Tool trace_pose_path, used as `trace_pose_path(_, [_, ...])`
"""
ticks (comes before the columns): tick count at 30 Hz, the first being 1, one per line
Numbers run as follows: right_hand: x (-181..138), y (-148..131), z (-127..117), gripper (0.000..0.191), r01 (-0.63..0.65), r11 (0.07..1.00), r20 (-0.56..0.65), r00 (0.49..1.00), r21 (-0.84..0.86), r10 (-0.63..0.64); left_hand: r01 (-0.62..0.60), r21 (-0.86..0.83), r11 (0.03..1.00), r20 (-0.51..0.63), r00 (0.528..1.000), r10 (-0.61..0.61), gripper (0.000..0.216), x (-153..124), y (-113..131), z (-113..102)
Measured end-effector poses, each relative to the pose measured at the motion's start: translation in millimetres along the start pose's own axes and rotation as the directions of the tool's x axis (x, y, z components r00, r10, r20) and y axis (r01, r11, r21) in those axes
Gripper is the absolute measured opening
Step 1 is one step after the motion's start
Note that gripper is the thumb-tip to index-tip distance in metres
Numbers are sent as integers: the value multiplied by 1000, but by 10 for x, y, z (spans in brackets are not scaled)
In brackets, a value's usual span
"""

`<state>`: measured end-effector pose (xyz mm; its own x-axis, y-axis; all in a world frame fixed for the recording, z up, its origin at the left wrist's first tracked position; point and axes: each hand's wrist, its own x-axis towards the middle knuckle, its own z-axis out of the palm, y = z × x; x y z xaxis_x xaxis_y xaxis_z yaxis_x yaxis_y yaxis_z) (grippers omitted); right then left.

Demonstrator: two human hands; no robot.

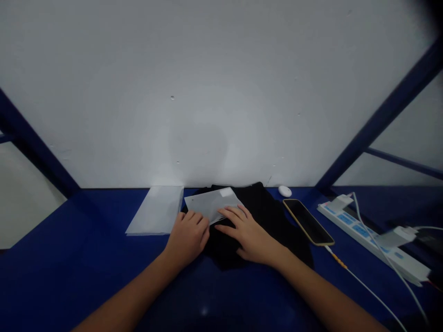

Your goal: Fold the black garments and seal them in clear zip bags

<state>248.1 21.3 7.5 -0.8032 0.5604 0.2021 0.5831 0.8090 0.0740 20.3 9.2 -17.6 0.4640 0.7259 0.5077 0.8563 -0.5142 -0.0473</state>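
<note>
A black garment [266,216] lies bunched on the blue table [69,267] near the wall. On top of it rests a clear plastic bag [211,203] with a white label. My left hand [188,235] is curled, its fingers pinching the bag's near edge. My right hand [247,233] lies flat with fingers spread, the fingertips pressing on the bag's near right corner and the palm on the black cloth.
A stack of clear plastic bags [157,210] lies left of the garment. To the right are a small white round object [284,191], a phone [308,221] on a cable, and a white power strip [370,240] with plugs. Blue frame posts stand on both sides.
</note>
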Motion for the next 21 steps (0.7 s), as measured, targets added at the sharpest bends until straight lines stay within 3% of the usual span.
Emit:
trace_pose_path(4, [21,65,124,68,27,999,-76,997,-32,-29,-63,-42,997,-61,996,60,14,11,32,-4])
trace_pose_path(8, [100,76,291,32,1,993,-254,967,-122,-32,-93,-106,990,-148,986,77,19,13,103,-45])
trace_pose_path(10, [149,63,353,28,-45,983,-326,945,-180,-16,-109,-126,986,-182,980,85,19,7,142,-62])
trace_pose_path(14, [217,20,363,25,-176,956,-321,942,-233,95,-141,-131,981,-197,974,114,19,-7,195,-56])
trace_pose_path(18, [136,29,209,33,-89,995,-218,973,-54,75,-119,-78,990,-169,980,104,17,-9,74,-40])
trace_pose_path(21, [-4,112,105,42,0,988,-272,961,156,43,-49,-18,999,-183,982,45,20,1,-119,-68])
